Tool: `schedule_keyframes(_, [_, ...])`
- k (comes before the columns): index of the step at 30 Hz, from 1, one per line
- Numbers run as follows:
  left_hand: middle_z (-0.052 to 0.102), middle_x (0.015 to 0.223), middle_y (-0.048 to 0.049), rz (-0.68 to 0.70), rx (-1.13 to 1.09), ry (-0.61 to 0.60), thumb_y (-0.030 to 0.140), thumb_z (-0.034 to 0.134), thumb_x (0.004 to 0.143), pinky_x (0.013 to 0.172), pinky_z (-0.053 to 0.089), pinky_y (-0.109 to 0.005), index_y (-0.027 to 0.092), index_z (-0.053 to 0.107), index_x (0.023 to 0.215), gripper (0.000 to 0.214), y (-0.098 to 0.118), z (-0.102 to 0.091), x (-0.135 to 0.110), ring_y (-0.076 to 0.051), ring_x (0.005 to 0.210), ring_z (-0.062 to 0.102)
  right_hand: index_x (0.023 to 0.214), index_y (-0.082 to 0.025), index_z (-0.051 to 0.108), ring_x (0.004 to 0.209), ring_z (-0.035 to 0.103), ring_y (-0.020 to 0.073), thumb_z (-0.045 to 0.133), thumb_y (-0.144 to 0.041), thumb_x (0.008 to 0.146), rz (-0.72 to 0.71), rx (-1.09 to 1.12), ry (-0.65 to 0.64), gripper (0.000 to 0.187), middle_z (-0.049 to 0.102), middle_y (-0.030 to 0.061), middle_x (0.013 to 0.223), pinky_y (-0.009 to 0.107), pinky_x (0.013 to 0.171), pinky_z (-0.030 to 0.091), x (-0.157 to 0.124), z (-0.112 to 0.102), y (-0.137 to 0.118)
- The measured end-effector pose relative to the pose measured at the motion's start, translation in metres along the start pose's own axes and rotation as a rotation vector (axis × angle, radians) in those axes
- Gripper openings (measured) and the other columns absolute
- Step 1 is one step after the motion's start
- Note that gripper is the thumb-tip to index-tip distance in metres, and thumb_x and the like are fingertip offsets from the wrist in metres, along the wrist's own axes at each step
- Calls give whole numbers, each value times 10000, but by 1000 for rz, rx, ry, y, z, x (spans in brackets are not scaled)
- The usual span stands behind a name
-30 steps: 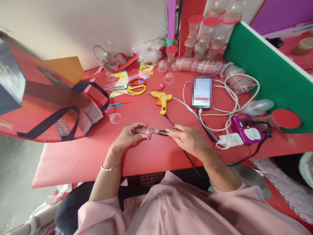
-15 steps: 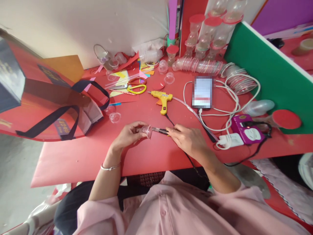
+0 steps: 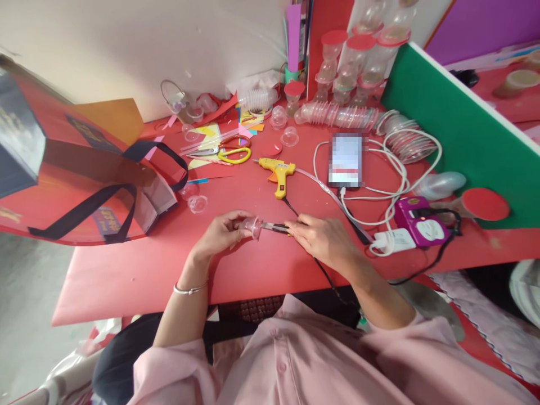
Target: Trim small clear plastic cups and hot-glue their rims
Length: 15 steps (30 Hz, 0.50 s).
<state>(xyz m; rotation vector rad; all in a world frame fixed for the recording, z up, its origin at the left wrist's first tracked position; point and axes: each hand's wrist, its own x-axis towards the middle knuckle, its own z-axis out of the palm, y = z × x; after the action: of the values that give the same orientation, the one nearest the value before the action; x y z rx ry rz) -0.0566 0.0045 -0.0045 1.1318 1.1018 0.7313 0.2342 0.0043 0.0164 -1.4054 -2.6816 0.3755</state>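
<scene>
A small clear plastic dome lid is pinched in the fingers of my left hand, its rim facing right. My right hand is closed around a utility knife, whose blade points left and reaches the lid's rim or opening; I cannot tell if it touches. The knife's handle is mostly covered by my fingers. Just beyond both hands lies a yellow hot glue gun on the red table, with a clear glue stick out of its back.
Scissors lie among paper scraps at the back left, near a large red bag. On the right are a phone, white cables, a purple power socket and a green board. Stacked clear cups line the back.
Both hands hold nearly the same pose, with the blade still at the lid. The view has shifted slightly.
</scene>
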Motion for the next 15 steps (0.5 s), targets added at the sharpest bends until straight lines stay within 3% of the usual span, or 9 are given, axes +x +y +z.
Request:
schedule_keyframes(7, [747,805,-65,14,1,5,336,865,811,382,345,-183,133,638,1208,501,-2,-1,0,-42,397,471,1370,-317,676,697,585,139,405,-410,1102,41,11,120,393,702,35,938,324,580,229,-7,16,3])
schedule_keyframes(15, [753,822,-74,11,24,-12,360,836,845,369,330,-183,136,622,1225,490,0,0,0,-45,392,457,1360,-303,673,699,579,140,390,-378,1102,83,-58,-11,391,697,52,983,331,570,196,-3,4,-9])
